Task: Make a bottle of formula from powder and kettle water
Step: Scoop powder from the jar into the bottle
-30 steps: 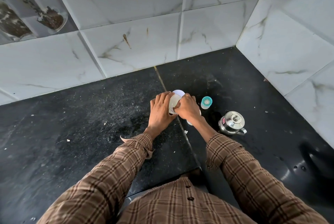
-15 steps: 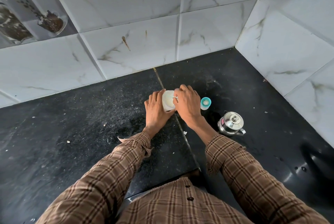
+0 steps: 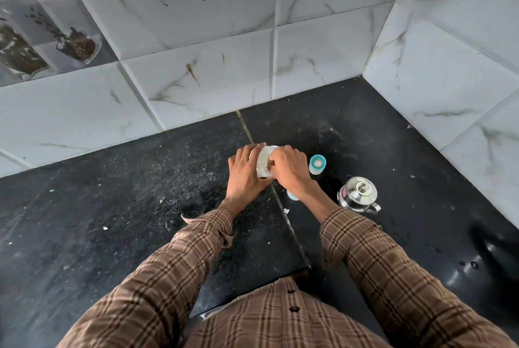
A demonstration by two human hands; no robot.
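Black worktop (image 3: 112, 221) in tiled corner: left hand (image 3: 244, 176) gripped white tub (image 3: 264, 162), right hand (image 3: 289, 169) curled at its mouth, likely scooping powder; bottle (image 3: 317, 163) just right, next dose it.

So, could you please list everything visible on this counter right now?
translucent white plastic tub: one, whitish, held between both hands at counter centre.
teal-rimmed baby bottle: one, teal and clear, upright right of the tub.
teal-and-white small piece: one, mostly hidden under the right wrist.
shiny steel kettle: one, silver, lid on, right of the hands.
black stone counter: one, speckled with crumbs.
white marble wall tiles: behind and right.
left hand: grips the tub's side.
right hand: fingers at the tub's top.
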